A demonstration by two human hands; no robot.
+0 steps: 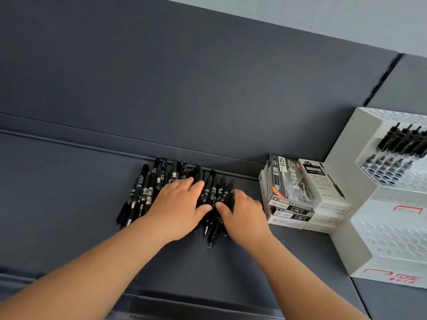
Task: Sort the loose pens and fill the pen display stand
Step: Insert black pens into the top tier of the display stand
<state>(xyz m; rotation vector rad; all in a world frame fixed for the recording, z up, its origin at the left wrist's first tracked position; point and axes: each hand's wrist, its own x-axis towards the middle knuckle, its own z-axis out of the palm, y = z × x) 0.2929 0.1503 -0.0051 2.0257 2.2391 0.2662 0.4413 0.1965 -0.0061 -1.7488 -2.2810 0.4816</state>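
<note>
Reaching forward over the dark grey shelf [69, 192], the person had both hands down on the heap of loose pens [147, 188]. The black pens lay in a ragged fan against the foot of the back panel [184, 88], most with their tips toward the person. The left hand [178, 202] lay on the middle of the heap, its fingers spread and only slightly bent, pressing on the barrels, with the thumb stretched out to the right. The right hand [242, 209] was at the heap's right edge, its fingers bent down over the outermost pens and its thumb nearly meeting the other thumb; I could not tell whether it really gripped any pen. Just to the right of the heap stood a stack of pen boxes [291, 188]. Beyond them, touching the stack, was the white stepped display stand [351, 181], with a cluster of black pens [402, 142] standing tilted in its upper tier.
</note>
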